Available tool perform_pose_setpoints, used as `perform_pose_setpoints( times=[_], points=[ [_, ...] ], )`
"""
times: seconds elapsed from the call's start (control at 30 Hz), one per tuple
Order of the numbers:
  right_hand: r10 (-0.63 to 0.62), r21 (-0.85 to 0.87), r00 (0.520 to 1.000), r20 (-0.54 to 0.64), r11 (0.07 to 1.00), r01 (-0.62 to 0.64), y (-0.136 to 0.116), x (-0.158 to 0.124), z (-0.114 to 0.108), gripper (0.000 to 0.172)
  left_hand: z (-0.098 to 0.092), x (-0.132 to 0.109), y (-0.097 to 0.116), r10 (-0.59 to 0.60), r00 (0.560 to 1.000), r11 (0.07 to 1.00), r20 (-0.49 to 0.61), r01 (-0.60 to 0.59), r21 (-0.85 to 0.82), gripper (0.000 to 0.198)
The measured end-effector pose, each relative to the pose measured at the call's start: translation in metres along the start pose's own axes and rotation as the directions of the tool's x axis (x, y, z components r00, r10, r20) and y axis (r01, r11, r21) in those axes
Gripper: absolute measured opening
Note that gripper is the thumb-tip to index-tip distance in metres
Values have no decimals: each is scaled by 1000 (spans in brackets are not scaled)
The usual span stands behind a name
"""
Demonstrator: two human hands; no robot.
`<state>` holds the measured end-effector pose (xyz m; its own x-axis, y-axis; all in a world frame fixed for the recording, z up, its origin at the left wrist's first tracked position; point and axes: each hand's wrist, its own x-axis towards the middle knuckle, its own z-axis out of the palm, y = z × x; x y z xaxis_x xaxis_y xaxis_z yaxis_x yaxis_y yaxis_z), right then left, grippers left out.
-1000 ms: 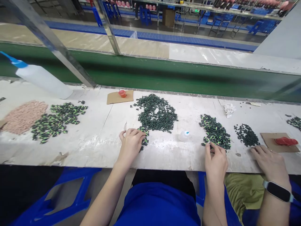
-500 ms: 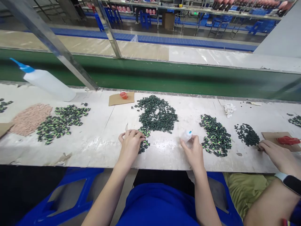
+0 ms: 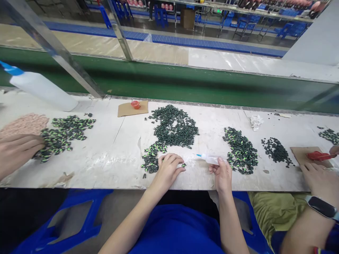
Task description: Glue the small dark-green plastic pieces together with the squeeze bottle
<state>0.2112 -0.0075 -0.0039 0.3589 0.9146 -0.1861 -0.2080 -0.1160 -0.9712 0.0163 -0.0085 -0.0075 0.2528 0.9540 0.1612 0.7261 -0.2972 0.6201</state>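
Observation:
My left hand (image 3: pixel 169 170) rests low over the table with thumb and fingertips closed about a small dark piece with a green mark (image 3: pixel 184 165). My right hand (image 3: pixel 221 173) grips a small translucent squeeze bottle (image 3: pixel 212 159), tipped on its side, its blue needle tip pointing left toward that piece. Just left of my left hand lies a small pile of dark pieces with green marks (image 3: pixel 151 158). Behind it spreads a larger pile of plain dark green pieces (image 3: pixel 174 132). Another green-marked pile (image 3: pixel 241 153) lies right of my right hand.
A large white bottle (image 3: pixel 43 88) leans at the back left. Cardboard with a red lump (image 3: pixel 135 104) lies at the back. A co-worker's hand (image 3: pixel 21 151) is at the left piles; another's hand (image 3: pixel 319 178) is at the right beside cardboard and a red object (image 3: pixel 319 156). Metal posts (image 3: pixel 71 67) stand behind.
My left hand has moved right from the small pile, with a piece at its fingertips. The bottle has swung from upright-right to pointing left. A co-worker's hand has come in at left.

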Motion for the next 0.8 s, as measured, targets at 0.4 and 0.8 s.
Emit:
perform_pose_setpoints(
  times=[0.4,0.8],
  points=[
    [-159,-379,974,163,901,211,0,-7,8,28,-2,2,-9,-64,997,985,39,69,-155,22],
    [-170,-461,966,194,854,243,-3,-9,10,23,-4,2,-11,-91,994,982,56,99,-162,24]
  ],
)
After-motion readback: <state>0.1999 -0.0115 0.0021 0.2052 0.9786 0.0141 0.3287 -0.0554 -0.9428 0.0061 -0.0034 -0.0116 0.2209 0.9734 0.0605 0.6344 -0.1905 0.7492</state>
